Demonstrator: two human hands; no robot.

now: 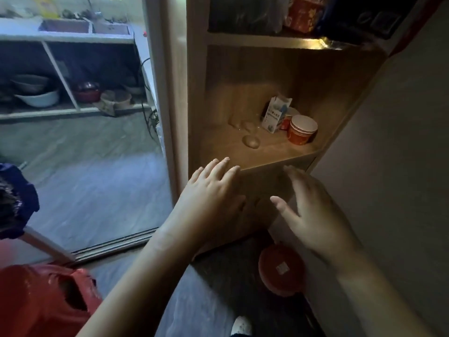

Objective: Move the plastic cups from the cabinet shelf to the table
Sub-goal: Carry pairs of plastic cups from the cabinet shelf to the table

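Clear plastic cups stand on the wooden cabinet shelf, hard to make out against the wood; one clear cup lies on its side nearer the front. My left hand is open, fingers spread, its fingertips at the shelf's front edge. My right hand is also open, just below and in front of the shelf edge. Neither hand holds anything.
Red paper cups and a small white carton sit at the shelf's right back. A red lid lies on the floor below. A red plastic stool stands at the lower left. A glass sliding door borders the cabinet's left side.
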